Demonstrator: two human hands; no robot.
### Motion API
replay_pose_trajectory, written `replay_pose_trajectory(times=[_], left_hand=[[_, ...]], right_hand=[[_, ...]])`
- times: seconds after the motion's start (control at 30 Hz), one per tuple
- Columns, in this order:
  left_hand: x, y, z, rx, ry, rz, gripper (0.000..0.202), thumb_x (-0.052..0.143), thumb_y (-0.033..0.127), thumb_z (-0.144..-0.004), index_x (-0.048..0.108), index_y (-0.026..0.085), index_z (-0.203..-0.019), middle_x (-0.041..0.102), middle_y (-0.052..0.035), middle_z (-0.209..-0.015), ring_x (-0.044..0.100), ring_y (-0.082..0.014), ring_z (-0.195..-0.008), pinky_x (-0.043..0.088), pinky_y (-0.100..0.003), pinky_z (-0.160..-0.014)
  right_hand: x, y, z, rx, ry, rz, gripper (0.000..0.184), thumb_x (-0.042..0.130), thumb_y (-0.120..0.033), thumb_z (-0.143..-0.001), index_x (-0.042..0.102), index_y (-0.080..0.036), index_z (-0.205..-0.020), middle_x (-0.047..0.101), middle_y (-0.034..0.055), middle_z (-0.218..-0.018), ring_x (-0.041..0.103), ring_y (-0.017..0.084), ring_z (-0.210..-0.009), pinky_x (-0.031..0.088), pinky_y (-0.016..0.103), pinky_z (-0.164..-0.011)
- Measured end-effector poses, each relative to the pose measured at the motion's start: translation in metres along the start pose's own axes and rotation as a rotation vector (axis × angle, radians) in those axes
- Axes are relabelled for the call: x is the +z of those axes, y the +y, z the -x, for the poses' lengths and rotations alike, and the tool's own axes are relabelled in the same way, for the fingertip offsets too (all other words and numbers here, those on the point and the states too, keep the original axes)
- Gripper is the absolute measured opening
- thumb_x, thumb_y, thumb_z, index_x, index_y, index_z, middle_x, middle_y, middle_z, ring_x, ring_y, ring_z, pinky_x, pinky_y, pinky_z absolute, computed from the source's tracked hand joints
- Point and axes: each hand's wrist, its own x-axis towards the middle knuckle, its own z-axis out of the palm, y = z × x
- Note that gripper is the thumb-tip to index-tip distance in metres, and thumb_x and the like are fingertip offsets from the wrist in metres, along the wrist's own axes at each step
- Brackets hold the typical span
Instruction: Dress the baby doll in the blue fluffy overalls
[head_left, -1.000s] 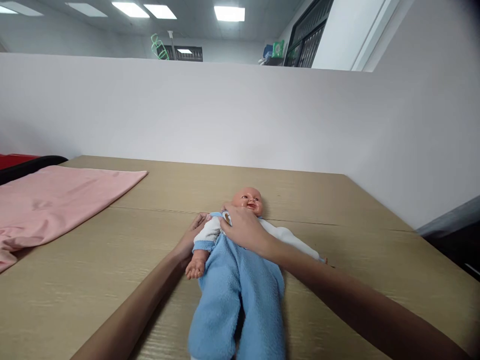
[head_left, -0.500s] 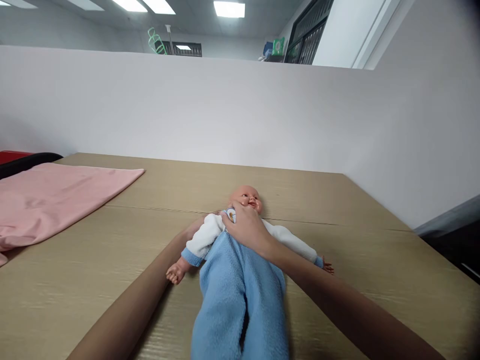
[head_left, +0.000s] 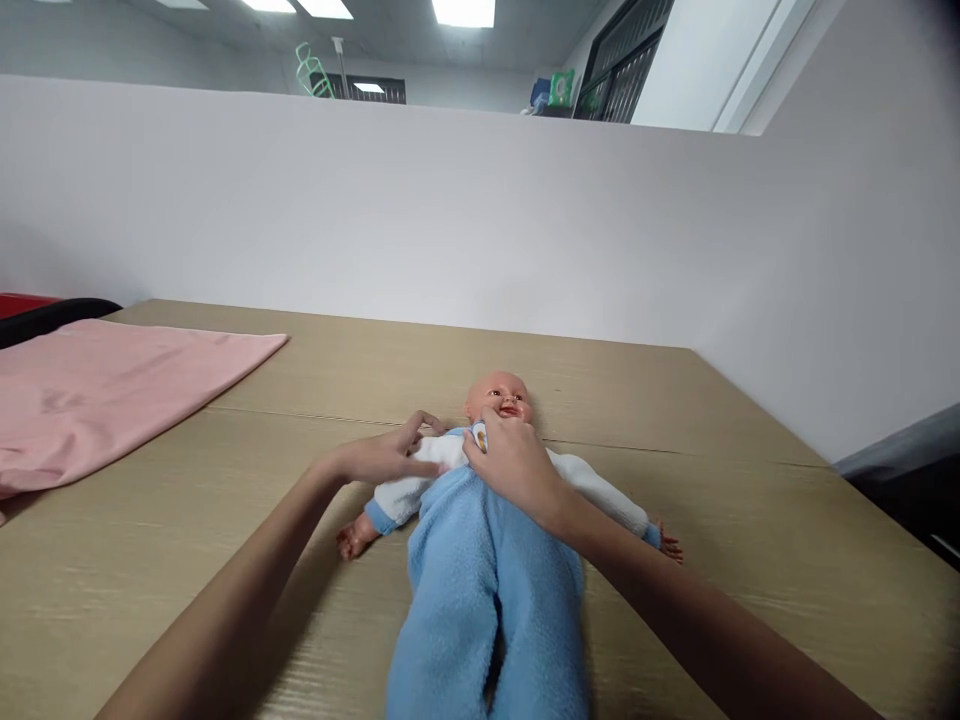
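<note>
A baby doll (head_left: 498,395) lies on its back on the table, head away from me and arms spread. It wears a blue fleece suit (head_left: 480,590) with white sleeves and blue cuffs. My left hand (head_left: 390,452) is at the doll's shoulder on the left, thumb and fingers apart over the white sleeve (head_left: 409,492). On the chest just under the chin, my right hand (head_left: 517,465) has its fingers curled at the collar, beside a small round badge (head_left: 479,434). Its fingertips are partly hidden.
A pink cloth (head_left: 127,390) lies on the left of the wooden table (head_left: 225,520). Behind it is a black-rimmed red object (head_left: 26,304). A white partition (head_left: 420,220) rises at the table's back, and a dark object (head_left: 911,485) stands beyond the right edge.
My left hand has come out from behind the doll's shoulder to above the sleeve, with its fingers spread. My right hand stays at the collar. The view has shifted slightly.
</note>
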Motion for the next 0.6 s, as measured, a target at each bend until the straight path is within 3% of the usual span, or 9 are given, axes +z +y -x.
replay_pose_trajectory(times=[0.07, 0.13, 0.2, 0.27, 0.33, 0.43, 0.6], left_hand=[[-0.009, 0.001, 0.006, -0.046, -0.043, -0.160, 0.065, 0.077, 0.054, -0.088, 0.045, 0.027, -0.138, 0.068, 0.0007, -0.100, 0.065, -0.0223, -0.091, 0.052, -0.031, -0.079], [-0.015, -0.001, 0.008, -0.062, 0.005, -0.285, 0.057, 0.071, 0.055, -0.092, 0.049, 0.027, -0.137, 0.066, 0.0016, -0.094, 0.063, -0.0223, -0.086, 0.050, -0.030, -0.075], [-0.017, -0.004, 0.008, -0.035, 0.036, -0.352, 0.054, 0.068, 0.056, -0.093, 0.055, 0.028, -0.137, 0.070, -0.0010, -0.102, 0.066, -0.0246, -0.092, 0.051, -0.032, -0.079], [-0.017, -0.007, 0.006, 0.025, 0.012, -0.352, 0.055, 0.068, 0.055, -0.093, 0.058, 0.028, -0.141, 0.074, -0.0041, -0.123, 0.068, -0.0276, -0.108, 0.053, -0.035, -0.092], [-0.017, -0.008, 0.004, 0.068, -0.031, -0.330, 0.056, 0.069, 0.054, -0.094, 0.060, 0.029, -0.144, 0.071, -0.0043, -0.140, 0.066, -0.0288, -0.124, 0.052, -0.037, -0.104], [-0.015, -0.007, 0.004, 0.067, -0.056, -0.328, 0.056, 0.068, 0.055, -0.095, 0.061, 0.029, -0.145, 0.069, -0.0038, -0.147, 0.064, -0.0287, -0.132, 0.050, -0.037, -0.112], [-0.015, -0.006, 0.004, 0.060, -0.066, -0.327, 0.058, 0.068, 0.055, -0.096, 0.061, 0.029, -0.148, 0.066, -0.0035, -0.154, 0.062, -0.0286, -0.138, 0.047, -0.037, -0.118]], right_hand=[[-0.004, 0.004, 0.002, 0.006, -0.023, 0.018, 0.037, 0.053, -0.035, -0.107, 0.068, -0.011, -0.131, 0.083, 0.0175, -0.110, 0.079, 0.034, -0.101, 0.049, 0.036, -0.076], [-0.008, 0.008, 0.005, 0.018, -0.043, 0.035, 0.035, 0.053, -0.032, -0.106, 0.069, -0.009, -0.129, 0.082, 0.0199, -0.111, 0.078, 0.036, -0.102, 0.049, 0.037, -0.077], [-0.011, 0.012, 0.009, 0.032, -0.053, 0.047, 0.036, 0.053, -0.028, -0.105, 0.068, -0.007, -0.130, 0.082, 0.0224, -0.111, 0.078, 0.038, -0.102, 0.049, 0.038, -0.077], [-0.013, 0.012, 0.010, 0.041, -0.052, 0.046, 0.037, 0.052, -0.028, -0.105, 0.067, -0.006, -0.132, 0.081, 0.0234, -0.111, 0.078, 0.039, -0.103, 0.048, 0.039, -0.077], [-0.014, 0.014, 0.010, 0.041, -0.051, 0.032, 0.038, 0.052, -0.034, -0.107, 0.068, -0.009, -0.130, 0.081, 0.0214, -0.111, 0.078, 0.038, -0.102, 0.049, 0.038, -0.077], [-0.014, 0.025, 0.008, 0.015, -0.081, -0.084, 0.047, 0.051, -0.054, -0.108, 0.071, -0.017, -0.127, 0.082, 0.0163, -0.116, 0.077, 0.035, -0.106, 0.051, 0.037, -0.081], [-0.016, 0.075, 0.018, -0.058, -0.278, -0.446, 0.056, 0.049, -0.070, -0.104, 0.077, -0.022, -0.109, 0.082, 0.0098, -0.112, 0.074, 0.031, -0.101, 0.054, 0.038, -0.086]])
